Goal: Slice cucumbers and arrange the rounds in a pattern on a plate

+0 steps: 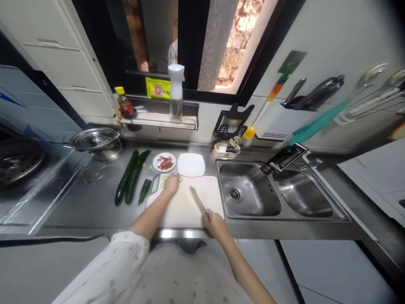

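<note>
My right hand [215, 221] is wrapped round the handle of a kitchen knife [198, 200]. Its blade points forward and left over the white cutting board [186, 213]. At the board's far left, my left hand [171, 185] has its fingers bent down on thin green cucumber slices [163, 185], some of which show on both sides of it. Left of the board lies a cut piece of cucumber [144, 191]. Two whole cucumbers [129, 177] rest side by side farther left. Beyond the board stand a white square plate [191, 164] and a small plate of chopped red bits [164, 162].
A double steel sink [249, 194] with a black faucet [284, 158] adjoins the board on the right. A lidded steel pot [98, 141] stands at the back left. On the wall shelf are a spray bottle [176, 93] and a yellow-capped bottle [125, 103]. A knife block [281, 120] hangs right.
</note>
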